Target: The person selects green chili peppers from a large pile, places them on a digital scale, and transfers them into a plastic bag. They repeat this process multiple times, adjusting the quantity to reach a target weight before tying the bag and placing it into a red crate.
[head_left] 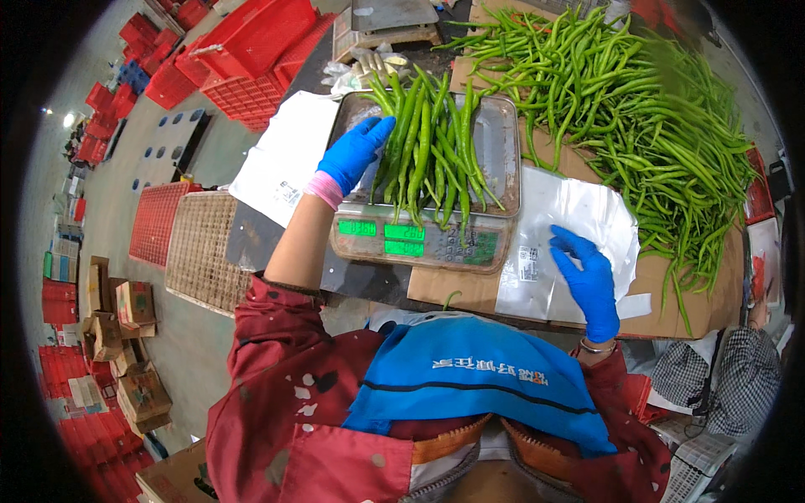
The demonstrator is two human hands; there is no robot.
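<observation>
A bunch of long green chili peppers (pixel 423 142) lies on the metal pan of a digital scale (pixel 495 239), whose green display is lit. My left hand (pixel 356 155), in a blue glove with a pink cuff, is at the left side of this bunch, fingers stretched towards it; whether they touch is unclear. To the right of the scale lies a flat white plastic bag (pixel 545 218) with a printed label. Over its lower right part is my right hand (pixel 585 281), also blue-gloved, its fingers apart and nothing visible in them. Another white bag (pixel 281 151) lies left of the scale.
A large heap of loose green chili peppers (pixel 620 109) covers the table's far right, on cardboard (pixel 436 287). A second scale (pixel 381 18) stands behind. Red crates (pixel 251 50) are stacked at far left, with cardboard boxes (pixel 138 306) on the floor. Another person's checked sleeve (pixel 742 377) shows at right.
</observation>
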